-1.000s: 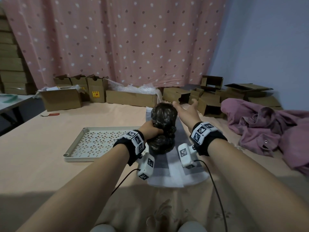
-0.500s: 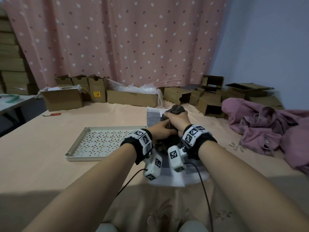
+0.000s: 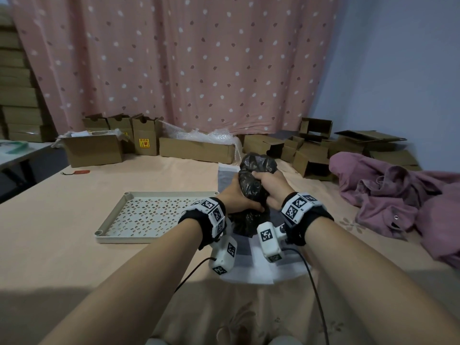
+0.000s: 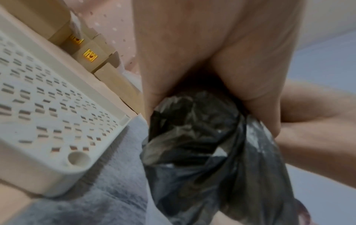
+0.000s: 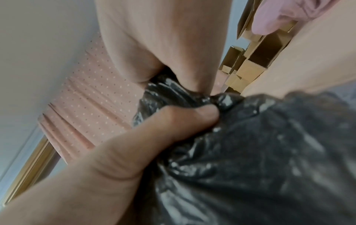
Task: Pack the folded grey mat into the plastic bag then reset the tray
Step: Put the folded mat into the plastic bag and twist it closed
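Note:
A crumpled black plastic bag (image 3: 257, 168) is held upright above the table, just right of the tray. My left hand (image 3: 237, 196) grips its lower part, and in the left wrist view the bag (image 4: 202, 144) bulges out below that hand (image 4: 250, 76). My right hand (image 3: 270, 185) grips the bag higher up; the right wrist view shows the thumb (image 5: 173, 121) pressed into the black plastic (image 5: 269, 152). Beneath both hands the grey mat (image 3: 242, 247) lies flat inside a clear wrapper; its fluffy surface (image 4: 96, 197) shows beside the tray corner. The cream perforated tray (image 3: 154, 215) sits empty on the left.
Open cardboard boxes (image 3: 196, 149) line the far edge of the table, with bubble wrap (image 3: 211, 134) on one. A heap of purple clothing (image 3: 398, 195) lies on the right. A small red item (image 3: 81, 172) lies at far left. A spotted pink curtain hangs behind.
One second ago my right hand was open beside the bag. It then closed on the bag's top, and both hands now grip the bag, raised a little higher.

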Demonstrator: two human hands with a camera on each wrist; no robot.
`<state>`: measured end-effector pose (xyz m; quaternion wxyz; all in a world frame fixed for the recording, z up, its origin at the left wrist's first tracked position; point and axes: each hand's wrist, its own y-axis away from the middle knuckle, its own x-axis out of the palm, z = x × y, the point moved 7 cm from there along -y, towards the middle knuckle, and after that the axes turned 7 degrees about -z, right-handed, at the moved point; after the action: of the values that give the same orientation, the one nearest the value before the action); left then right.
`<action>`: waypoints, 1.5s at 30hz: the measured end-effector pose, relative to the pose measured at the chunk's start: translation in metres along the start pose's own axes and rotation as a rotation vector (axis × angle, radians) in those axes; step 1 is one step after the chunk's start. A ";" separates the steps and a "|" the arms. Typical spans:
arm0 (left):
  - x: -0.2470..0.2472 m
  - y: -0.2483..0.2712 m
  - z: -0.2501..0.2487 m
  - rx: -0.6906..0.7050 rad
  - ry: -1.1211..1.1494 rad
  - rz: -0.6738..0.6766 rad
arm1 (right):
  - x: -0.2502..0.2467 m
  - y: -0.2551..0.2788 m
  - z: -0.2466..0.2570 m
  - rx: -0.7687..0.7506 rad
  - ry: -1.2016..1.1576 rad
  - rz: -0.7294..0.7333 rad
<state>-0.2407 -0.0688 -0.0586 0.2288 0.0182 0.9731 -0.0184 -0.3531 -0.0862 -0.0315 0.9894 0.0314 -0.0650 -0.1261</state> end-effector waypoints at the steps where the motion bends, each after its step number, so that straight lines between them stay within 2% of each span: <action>1: 0.001 -0.001 0.001 -0.003 0.008 -0.002 | 0.000 0.000 0.000 0.003 -0.009 0.017; 6: 0.003 0.003 0.004 -0.033 0.109 0.000 | -0.003 0.002 0.004 0.002 -0.028 0.016; 9: 0.006 0.004 0.004 -0.021 -0.108 -0.033 | -0.001 0.005 0.005 0.023 0.003 -0.005; 12: 0.007 0.005 0.000 0.033 -0.250 -0.111 | 0.010 0.009 0.003 0.018 0.057 -0.006; 16: -0.004 0.007 -0.004 0.012 -0.365 -0.326 | 0.015 0.013 0.008 -0.025 0.100 -0.039; 17: -0.004 0.007 -0.006 0.031 -0.366 -0.341 | 0.014 0.014 0.010 -0.027 0.085 -0.057; 20: 0.000 0.009 -0.014 0.161 -0.266 -0.266 | 0.015 0.011 0.014 0.000 -0.012 -0.035; 21: -0.002 0.011 -0.015 0.158 -0.216 -0.260 | 0.017 0.012 0.016 0.001 -0.021 0.005; 22: -0.006 0.010 -0.013 0.125 -0.121 -0.267 | 0.019 0.011 0.018 -0.004 -0.002 0.049; 24: -0.015 0.009 -0.001 -0.026 0.209 -0.275 | 0.014 0.013 0.027 -0.066 0.148 0.109; 26: -0.020 0.008 0.015 -0.176 0.549 -0.247 | -0.002 0.009 0.035 -0.156 0.309 0.088; 28: -0.026 0.010 0.023 -0.254 0.723 -0.215 | -0.016 0.000 0.032 -0.166 0.395 0.078; 32: -0.029 0.011 0.025 -0.235 0.797 -0.119 | -0.014 0.001 -0.002 0.070 0.413 0.255; 34: -0.026 0.011 0.022 -0.218 0.815 -0.073 | -0.007 0.008 -0.009 0.121 0.381 0.348; 40: -0.013 0.017 0.009 -0.185 0.738 0.045 | 0.011 0.020 -0.005 0.101 0.351 0.432; 45: -0.015 0.016 0.008 -0.170 0.736 0.032 | 0.013 0.016 -0.015 0.058 0.345 0.415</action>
<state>-0.2228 -0.0534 -0.0599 -0.1353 0.0195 0.9879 0.0736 -0.3349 -0.0731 -0.0440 0.9892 0.0666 0.0960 0.0883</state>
